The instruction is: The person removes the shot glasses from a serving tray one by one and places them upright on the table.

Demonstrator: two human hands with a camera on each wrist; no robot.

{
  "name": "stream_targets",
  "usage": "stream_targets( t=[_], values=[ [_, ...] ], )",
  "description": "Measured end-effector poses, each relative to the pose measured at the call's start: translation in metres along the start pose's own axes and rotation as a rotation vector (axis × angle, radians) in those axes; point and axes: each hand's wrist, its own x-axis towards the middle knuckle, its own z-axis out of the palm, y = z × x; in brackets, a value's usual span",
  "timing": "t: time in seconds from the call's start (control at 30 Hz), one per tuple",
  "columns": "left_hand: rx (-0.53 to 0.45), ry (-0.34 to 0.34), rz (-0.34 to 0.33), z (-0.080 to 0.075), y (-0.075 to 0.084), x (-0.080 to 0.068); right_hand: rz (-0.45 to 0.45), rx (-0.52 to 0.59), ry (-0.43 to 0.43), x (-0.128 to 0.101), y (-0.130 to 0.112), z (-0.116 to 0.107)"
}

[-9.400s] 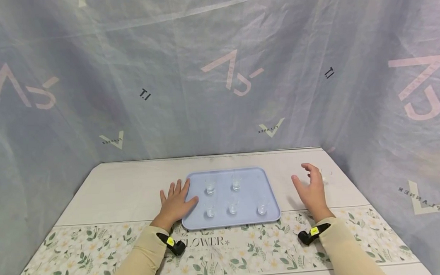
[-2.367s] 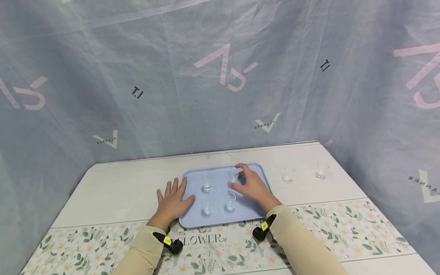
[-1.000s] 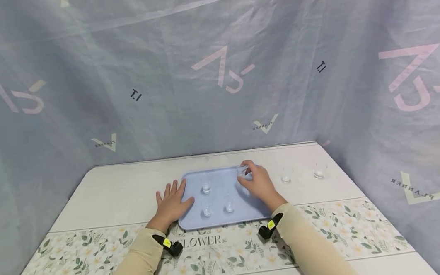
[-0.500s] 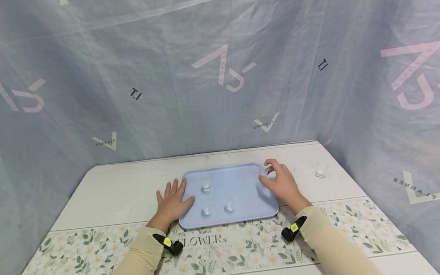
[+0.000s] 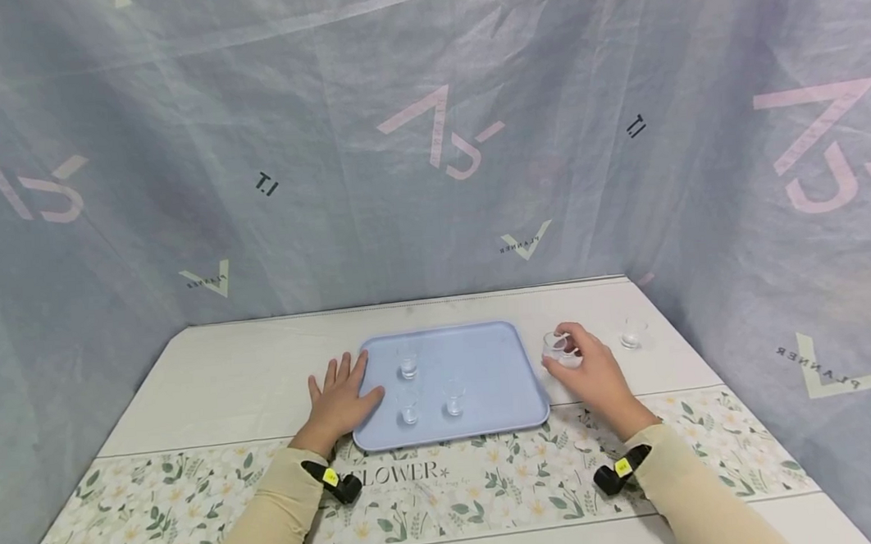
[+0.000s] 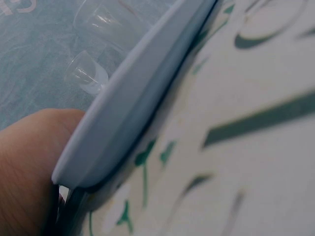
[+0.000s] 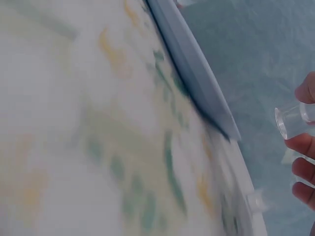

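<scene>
Right of the tray [image 5: 484, 360], just past its edge, your right hand [image 5: 592, 371] pinches a glass [image 5: 553, 346] above the table [image 5: 263, 371]. Your left hand [image 5: 342, 396] lies flat, fingers spread, on the tray's left rim, three glasses [image 5: 407, 362] beside it.

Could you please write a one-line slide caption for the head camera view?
Right hand holds a small clear glass just right of the blue tray; left hand rests on its left edge.

left hand [image 5: 341, 398]: flat, fingers spread (palm down) | right hand [image 5: 592, 371]: fingers curled, pinching | both forearms extended forward
</scene>
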Motion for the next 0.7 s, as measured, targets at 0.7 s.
stream_targets(
  t=[0.7],
  values=[
    [-0.012,0.002,-0.001,0.000,0.000,0.000,0.130,-0.134,0.116,-0.027,0.062,-0.063]
  ],
)
